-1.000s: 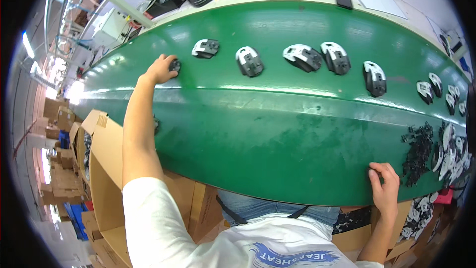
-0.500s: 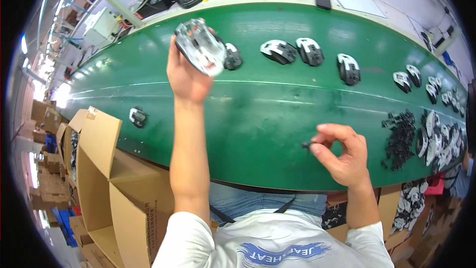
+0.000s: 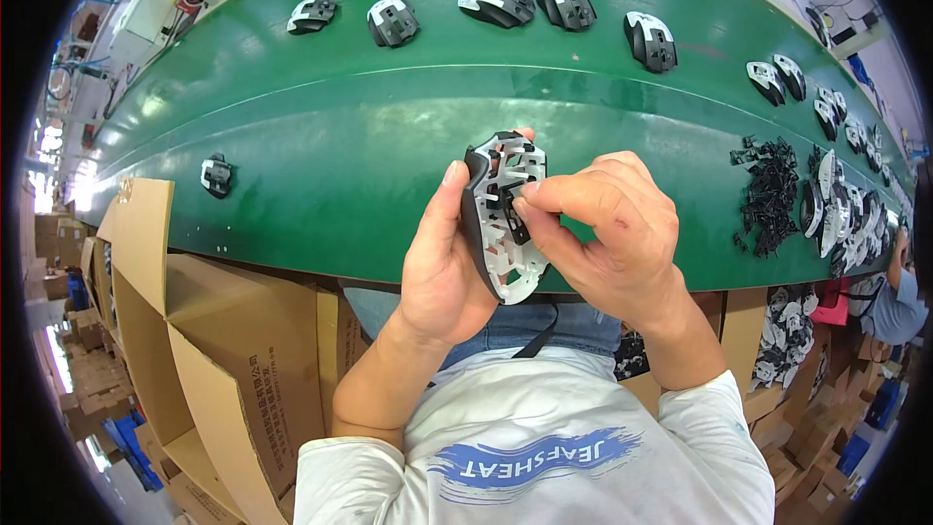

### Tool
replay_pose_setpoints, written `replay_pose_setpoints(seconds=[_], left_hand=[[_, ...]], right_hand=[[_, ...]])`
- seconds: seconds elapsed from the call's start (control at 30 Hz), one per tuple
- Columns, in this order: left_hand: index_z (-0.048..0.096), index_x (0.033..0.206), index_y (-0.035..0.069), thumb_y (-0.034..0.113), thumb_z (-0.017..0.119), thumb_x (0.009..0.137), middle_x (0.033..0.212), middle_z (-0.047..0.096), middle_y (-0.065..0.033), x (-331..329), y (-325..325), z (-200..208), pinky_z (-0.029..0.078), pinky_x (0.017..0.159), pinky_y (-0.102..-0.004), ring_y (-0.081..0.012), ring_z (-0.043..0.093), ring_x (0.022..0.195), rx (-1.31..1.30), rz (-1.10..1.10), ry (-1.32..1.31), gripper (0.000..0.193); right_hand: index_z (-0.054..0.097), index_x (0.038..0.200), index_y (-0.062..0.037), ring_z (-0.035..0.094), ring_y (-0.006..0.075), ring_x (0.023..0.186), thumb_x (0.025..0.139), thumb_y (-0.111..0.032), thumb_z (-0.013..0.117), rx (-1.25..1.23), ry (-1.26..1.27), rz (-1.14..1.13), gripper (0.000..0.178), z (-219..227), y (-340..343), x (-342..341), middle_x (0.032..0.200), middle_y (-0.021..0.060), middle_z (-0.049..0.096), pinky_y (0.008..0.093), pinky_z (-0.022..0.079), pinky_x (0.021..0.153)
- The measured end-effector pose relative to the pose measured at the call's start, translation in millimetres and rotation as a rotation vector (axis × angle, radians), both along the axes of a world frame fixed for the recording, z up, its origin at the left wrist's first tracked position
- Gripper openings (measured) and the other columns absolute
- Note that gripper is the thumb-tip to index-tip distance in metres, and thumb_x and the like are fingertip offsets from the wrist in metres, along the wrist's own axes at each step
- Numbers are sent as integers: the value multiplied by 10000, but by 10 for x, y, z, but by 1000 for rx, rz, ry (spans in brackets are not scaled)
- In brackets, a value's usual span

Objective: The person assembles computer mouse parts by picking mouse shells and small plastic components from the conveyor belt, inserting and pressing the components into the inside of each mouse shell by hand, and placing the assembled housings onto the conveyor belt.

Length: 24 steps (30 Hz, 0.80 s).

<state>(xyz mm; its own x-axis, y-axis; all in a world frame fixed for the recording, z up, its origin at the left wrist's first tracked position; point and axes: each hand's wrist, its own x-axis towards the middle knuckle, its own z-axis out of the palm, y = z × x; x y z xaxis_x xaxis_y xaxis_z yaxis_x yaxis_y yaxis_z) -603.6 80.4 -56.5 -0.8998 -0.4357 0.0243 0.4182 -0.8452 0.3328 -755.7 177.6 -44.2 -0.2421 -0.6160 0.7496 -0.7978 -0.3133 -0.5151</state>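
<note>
My left hand [image 3: 442, 272] is wrapped round a black and white computer mouse shell [image 3: 503, 219], its hollow inner side turned up. It is held above the near edge of the green table [image 3: 389, 185]. The thumb lies along the shell's left side. Over the shell's right side is my right hand [image 3: 607, 233], thumb and forefinger pinched together on a small black plastic part [image 3: 513, 206] inside the shell. The fingertips cover some of that part, so whether it is seated cannot be told.
Several mouse shells [image 3: 498, 4] stand in a row along the far side. A pile of small black parts [image 3: 768, 194] lies at right, beside heaped white and black shells [image 3: 838, 204]. One more shell [image 3: 217, 176] sits at left. An open cardboard box [image 3: 146, 253] stands near left.
My left hand has brought the shell from the far left to the near middle. My right hand has moved left with the small part and now meets the shell. The view has shifted.
</note>
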Motion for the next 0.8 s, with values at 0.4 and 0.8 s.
replay_pose_setpoints(seconds=[0.4,0.8], left_hand=[[441,1612,14,446,269,1196,1492,617,-108,92,222,-40,483,1163,-401,-225,611,1345,-134,28,-232,624],[535,1546,39,457,308,1175,1561,582,-125,181,232,-169,508,1153,-479,-300,620,1345,17,-8,-152,603]], right_hand=[[728,1009,-128,697,204,709,728,10,892,20,-17,10,354,-180,217,161,864,1,759,348,514,721],[734,1180,-78,730,243,892,867,-118,861,214,-194,48,341,-32,389,90,1026,99,752,379,567,880]])
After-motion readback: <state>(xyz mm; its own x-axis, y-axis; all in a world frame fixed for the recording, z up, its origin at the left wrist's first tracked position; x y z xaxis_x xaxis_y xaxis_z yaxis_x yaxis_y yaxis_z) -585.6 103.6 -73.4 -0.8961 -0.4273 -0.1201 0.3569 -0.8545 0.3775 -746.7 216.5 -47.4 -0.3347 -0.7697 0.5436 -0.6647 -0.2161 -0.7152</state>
